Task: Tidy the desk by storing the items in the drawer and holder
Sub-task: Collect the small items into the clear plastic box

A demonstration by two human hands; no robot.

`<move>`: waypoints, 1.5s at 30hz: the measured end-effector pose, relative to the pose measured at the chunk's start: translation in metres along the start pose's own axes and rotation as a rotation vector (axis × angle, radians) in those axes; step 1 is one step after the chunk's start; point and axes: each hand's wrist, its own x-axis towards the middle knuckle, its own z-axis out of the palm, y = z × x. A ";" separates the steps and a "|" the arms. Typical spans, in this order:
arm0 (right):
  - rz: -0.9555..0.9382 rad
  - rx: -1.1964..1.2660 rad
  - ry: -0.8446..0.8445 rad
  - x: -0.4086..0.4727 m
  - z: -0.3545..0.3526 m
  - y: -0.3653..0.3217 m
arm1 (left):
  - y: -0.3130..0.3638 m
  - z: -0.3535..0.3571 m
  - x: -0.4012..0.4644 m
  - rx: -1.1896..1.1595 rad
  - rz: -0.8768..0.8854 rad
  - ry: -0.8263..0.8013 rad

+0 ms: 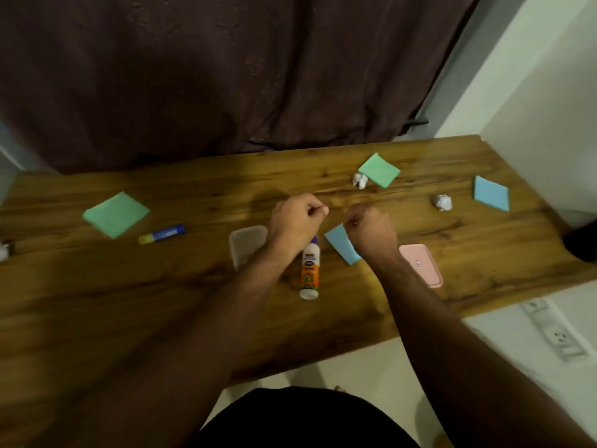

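Landmark: orange glue stick point(310, 273), lying on table point(97, 302).

- L hand point(295, 221) hovering just above its cap; R hand point(371, 232) just right, over blue note point(339, 242). Both curling into fists, fingertips pinching; can't tell if anything held.
- Clear box point(247, 244) left, pink lid point(421, 265) right.
- Judgement: uncurl first, then be grabbing stick mid-body.
- Farther left: blue glue stick point(162, 234), green note point(115, 214).
- Drawer, holder not in view.

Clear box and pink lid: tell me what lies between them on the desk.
In the head view, between the clear box and pink lid lie an orange-and-white glue stick and a blue note pad, under both forearms.
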 end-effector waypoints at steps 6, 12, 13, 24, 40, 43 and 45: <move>0.155 -0.052 0.010 -0.012 -0.035 0.102 | 0.038 0.095 0.001 -0.104 -0.081 -0.291; 0.339 -0.013 -0.021 -0.011 -0.051 0.180 | 0.053 0.164 -0.005 -0.055 -0.137 -0.463; 0.348 0.002 -0.038 -0.009 -0.050 0.191 | 0.056 0.173 -0.006 -0.054 -0.144 -0.472; 0.332 0.160 -0.165 0.009 -0.035 0.220 | 0.072 0.227 -0.010 -0.104 -0.370 -0.312; 0.317 1.000 -0.231 0.042 -0.008 0.046 | 0.019 0.064 -0.012 -0.593 -0.540 0.203; 0.253 0.970 -0.326 0.033 0.017 -0.009 | -0.008 0.006 -0.023 -0.466 -0.531 0.284; 0.198 0.931 -0.354 0.024 0.033 -0.038 | -0.030 -0.022 -0.031 -0.413 -0.536 0.318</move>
